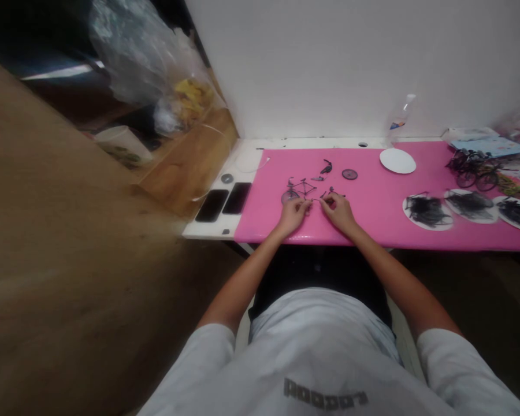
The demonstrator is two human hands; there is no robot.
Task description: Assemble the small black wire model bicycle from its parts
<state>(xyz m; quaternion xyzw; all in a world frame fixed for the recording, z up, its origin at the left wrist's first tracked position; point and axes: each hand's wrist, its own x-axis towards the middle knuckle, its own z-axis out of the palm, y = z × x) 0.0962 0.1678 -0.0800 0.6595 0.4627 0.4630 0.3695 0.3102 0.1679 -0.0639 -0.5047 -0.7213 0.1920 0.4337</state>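
My left hand and my right hand rest close together at the front of the pink tabletop, fingers pinched. Between their fingertips runs a thin dark rod-like part; each hand seems to grip one end, though it is too small to make out fully. Just beyond them lies a dark miniature bicycle frame, and a toy wheel sits by my left fingers. Farther back are a curved black piece and a second wheel. Small dark parts near my right fingers are partly hidden.
Two phones lie on the white table end at left. On the right stand several plates of black parts, a bare white plate and a cluster of miniature bicycles. A clear bottle stands by the white wall.
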